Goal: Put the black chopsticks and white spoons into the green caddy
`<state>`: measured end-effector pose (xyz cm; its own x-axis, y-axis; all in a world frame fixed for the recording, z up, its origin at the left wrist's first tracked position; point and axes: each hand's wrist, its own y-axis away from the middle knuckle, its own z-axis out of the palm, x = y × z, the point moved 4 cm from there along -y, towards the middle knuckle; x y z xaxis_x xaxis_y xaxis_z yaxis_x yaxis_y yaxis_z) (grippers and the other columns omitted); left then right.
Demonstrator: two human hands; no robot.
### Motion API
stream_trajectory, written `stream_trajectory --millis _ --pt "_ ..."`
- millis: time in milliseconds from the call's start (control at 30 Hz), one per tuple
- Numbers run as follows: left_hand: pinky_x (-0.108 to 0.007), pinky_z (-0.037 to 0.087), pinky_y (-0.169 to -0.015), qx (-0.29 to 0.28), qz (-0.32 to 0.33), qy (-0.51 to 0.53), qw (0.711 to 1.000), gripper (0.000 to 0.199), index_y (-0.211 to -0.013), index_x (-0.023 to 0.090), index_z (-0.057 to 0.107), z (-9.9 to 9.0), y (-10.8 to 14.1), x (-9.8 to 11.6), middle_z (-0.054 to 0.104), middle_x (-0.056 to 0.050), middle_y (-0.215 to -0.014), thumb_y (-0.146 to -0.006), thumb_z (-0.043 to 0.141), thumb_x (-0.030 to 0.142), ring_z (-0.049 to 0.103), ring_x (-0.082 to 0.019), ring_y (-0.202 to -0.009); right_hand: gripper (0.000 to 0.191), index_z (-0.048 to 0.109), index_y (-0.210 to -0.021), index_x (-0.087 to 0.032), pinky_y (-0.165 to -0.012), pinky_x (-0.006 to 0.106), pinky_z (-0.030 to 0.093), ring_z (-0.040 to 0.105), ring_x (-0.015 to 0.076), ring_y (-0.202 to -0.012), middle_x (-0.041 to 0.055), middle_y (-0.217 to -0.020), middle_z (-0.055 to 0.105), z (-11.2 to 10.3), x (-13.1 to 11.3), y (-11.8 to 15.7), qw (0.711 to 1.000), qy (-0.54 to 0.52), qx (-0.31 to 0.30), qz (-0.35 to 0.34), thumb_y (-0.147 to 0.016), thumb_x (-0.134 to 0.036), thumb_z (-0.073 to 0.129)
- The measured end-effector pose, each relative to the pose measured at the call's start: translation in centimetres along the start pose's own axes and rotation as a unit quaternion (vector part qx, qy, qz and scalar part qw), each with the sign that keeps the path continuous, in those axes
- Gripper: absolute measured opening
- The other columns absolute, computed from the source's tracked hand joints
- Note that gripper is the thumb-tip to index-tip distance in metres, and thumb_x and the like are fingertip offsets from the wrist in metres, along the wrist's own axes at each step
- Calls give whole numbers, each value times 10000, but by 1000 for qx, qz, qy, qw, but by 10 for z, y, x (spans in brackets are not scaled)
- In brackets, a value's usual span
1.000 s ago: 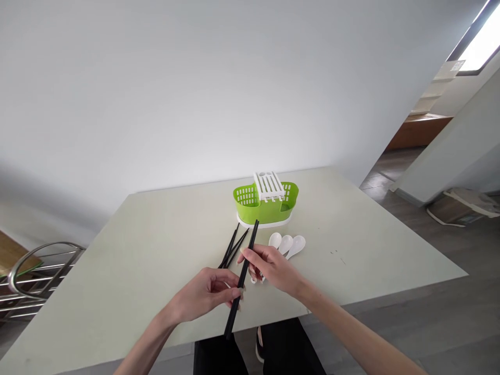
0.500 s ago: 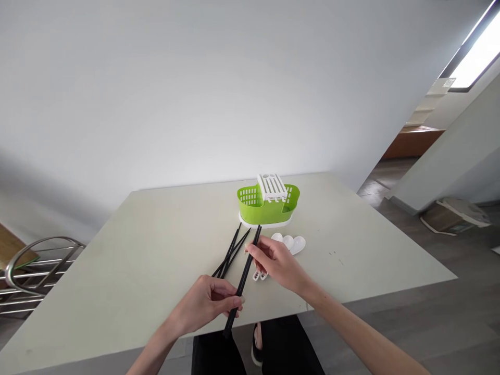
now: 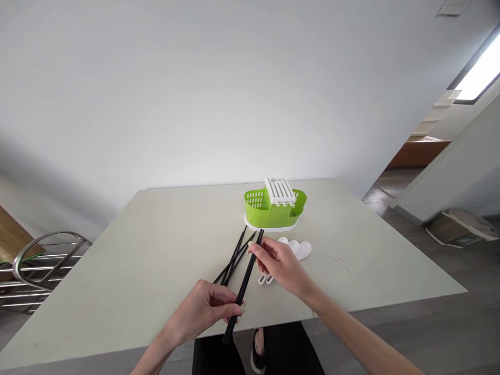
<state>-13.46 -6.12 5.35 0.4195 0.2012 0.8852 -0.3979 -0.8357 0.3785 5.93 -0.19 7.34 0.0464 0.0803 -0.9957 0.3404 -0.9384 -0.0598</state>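
A pair of black chopsticks (image 3: 247, 276) is held slantwise above the table's near edge. My left hand (image 3: 213, 307) pinches their thicker lower end between thumb and fingers. Farther up, my right hand (image 3: 279, 263) is closed around them near the thin tips. More black chopsticks (image 3: 234, 259) lie crossed on the table just left of the held pair. White spoons (image 3: 302, 250) lie beyond my right hand, which hides their middles; their handle ends show below it. Behind them stands a green basket (image 3: 269, 216) with a white slotted rack (image 3: 280, 191) across its top and a white base.
The pale table (image 3: 156, 250) meets a white wall at the back. At the far left is a metal rack (image 3: 42, 265). To the right, a lidded bin (image 3: 449, 229) stands on the floor. My legs are under the table's front edge.
The whole view has shifted slightly, so the table and basket appear a little lower and farther right. Both hands keep their hold on the chopsticks in nearly the same pose.
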Motion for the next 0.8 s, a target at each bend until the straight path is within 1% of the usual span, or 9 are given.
stream_trajectory --millis 200,333,433,500,567,633,700,767,800 --pt "-253 436 -594 12 2 -41 999 404 -584 193 578 -4 -5 -4 696 -2 -658 -850 703 471 618 -155 -660 458 646 -896 -202 -526 261 420 525 124 -560 -30 -635 576 -1 5 -2 1000 4 -7 -1 -986 -645 572" --pt "-248 434 -603 54 24 -72 996 366 -612 188 670 -9 -9 3 696 11 -645 -861 704 454 559 -128 -622 415 605 -901 -216 -527 255 439 578 130 -592 -21 -697 622 -8 -2 -8 1000 4 -19 -12 -984 -623 594" --pt "-256 488 -648 78 42 -80 993 333 -678 202 750 -16 -13 10 749 1 -708 -872 706 470 615 -143 -648 395 598 -889 -219 -544 257 462 623 135 -617 -3 -761 667 -16 -20 -15 999 22 -16 -43 -979 -603 618" --pt "-274 528 -670 96 54 -77 991 328 -737 214 787 -23 -18 14 782 -19 -766 -868 716 507 673 -176 -696 387 611 -880 -218 -556 260 477 638 138 -625 3 -755 682 -23 -38 -20 996 52 -17 -74 -980 -592 628" --pt "-308 574 -731 133 79 -53 986 321 -888 226 812 -34 -24 16 814 -46 -896 -844 747 537 729 -217 -790 388 616 -863 -219 -568 260 492 648 139 -628 5 -732 690 -35 -61 -26 990 85 -10 -114 -987 -586 622" --pt "-353 603 -777 193 117 -7 974 422 -1101 232 774 -48 -33 14 812 -81 -1083 -841 752 563 757 -247 -877 404 611 -834 -219 -585 260 511 658 138 -636 8 -723 695 -53 -87 -35 980 116 24 -161 -991 -592 615" --pt "-370 608 -739 266 147 38 952 538 -1262 226 680 -64 -43 6 787 -115 -1184 -868 717 589 760 -248 -870 416 608 -834 -226 -569 257 507 653 138 -632 9 -725 692 -77 -112 -47 958 151 105 -219 -991 -611 603" --pt "-351 587 -676 330 154 64 929 592 -1319 208 601 -77 -53 -9 792 -127 -1138 -895 678 614 743 -222 -783 413 605 -862 -234 -636 270 536 669 145 -682 9 -755 690 -99 -131 -62 921 191 180 -288 -979 -629 613" --pt "-340 574 -658 351 149 71 922 605 -1318 198 579 -81 -59 -19 798 -122 -1086 -899 669 625 726 -208 -738 417 597 -867 -238 -667 279 544 679 153 -707 8 -762 688 -108 -137 -71 903 209 204 -314 -977 -640 607"
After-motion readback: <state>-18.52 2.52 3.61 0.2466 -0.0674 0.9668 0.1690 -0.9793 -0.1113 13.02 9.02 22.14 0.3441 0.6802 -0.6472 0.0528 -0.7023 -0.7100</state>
